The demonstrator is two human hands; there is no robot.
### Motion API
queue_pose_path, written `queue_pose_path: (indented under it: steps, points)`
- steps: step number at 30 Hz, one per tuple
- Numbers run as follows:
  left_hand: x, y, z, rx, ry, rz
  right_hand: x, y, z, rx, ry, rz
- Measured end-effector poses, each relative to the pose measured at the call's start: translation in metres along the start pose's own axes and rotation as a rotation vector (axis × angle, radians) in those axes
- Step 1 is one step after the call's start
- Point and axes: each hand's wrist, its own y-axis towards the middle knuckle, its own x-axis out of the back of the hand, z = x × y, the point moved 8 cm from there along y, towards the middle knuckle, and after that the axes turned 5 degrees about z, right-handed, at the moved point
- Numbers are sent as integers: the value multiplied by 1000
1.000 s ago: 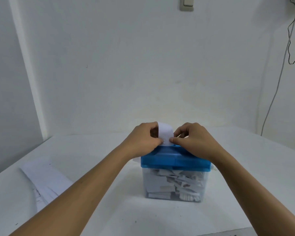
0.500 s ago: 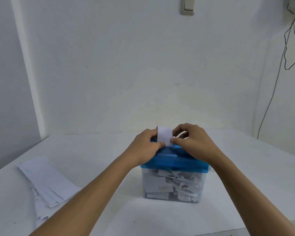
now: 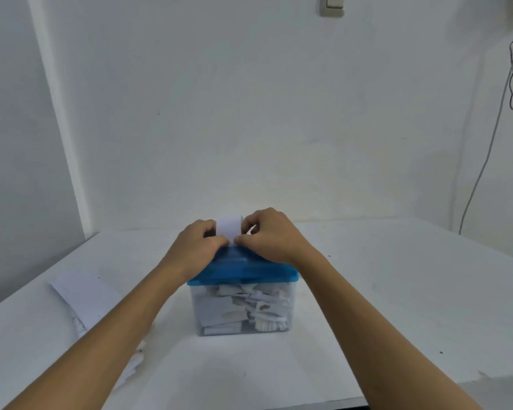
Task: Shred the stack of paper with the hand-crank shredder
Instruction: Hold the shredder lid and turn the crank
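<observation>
The shredder (image 3: 243, 270) stands mid-table: a blue lid on a clear bin (image 3: 208, 315) packed with white shreds. A narrow white paper strip (image 3: 228, 226) sticks upright out of the lid's top. My left hand (image 3: 196, 247) pinches the strip's left edge and my right hand (image 3: 267, 235) pinches its right edge, both resting on the lid. The crank is hidden behind my hands. The stack of white paper (image 3: 83, 297) lies flat on the table to the left, partly covered by my left forearm.
The white table (image 3: 397, 291) runs to a white wall behind. A thin cable (image 3: 485, 155) hangs down the wall at the right. The table's front edge shows at the bottom right.
The strip stands shorter above the lid than a second ago. Both hands have sunk lower onto the lid with it.
</observation>
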Motion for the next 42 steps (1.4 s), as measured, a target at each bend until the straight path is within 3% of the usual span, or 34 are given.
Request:
queue_pose_path:
  steps: [9, 13, 16, 21, 25, 31, 38, 42]
  points:
    - [15, -11, 14, -77, -64, -89, -12, 8, 16, 51, 17, 8]
    - [15, -8, 19, -61, -106, -55, 15, -10, -10, 40, 334, -228]
    - [14, -8, 21, -48, -128, -37, 21, -51, -52, -76, 348, -414]
    - [12, -10, 19, -45, -128, -49, -18, -91, -72, -23, 100, -138]
    - [13, -12, 18, -58, -106, -62, -43, -91, -68, -3, -141, -14]
    - [12, -11, 18, -55, -44, -82, -63, -93, -71, -73, -497, 3]
    - [13, -16, 15, -55, 53, -65, -41, -100, -51, -176, -543, -14]
    - [10, -15, 17, -15, 78, 6, -7, -95, -30, -223, -671, 103]
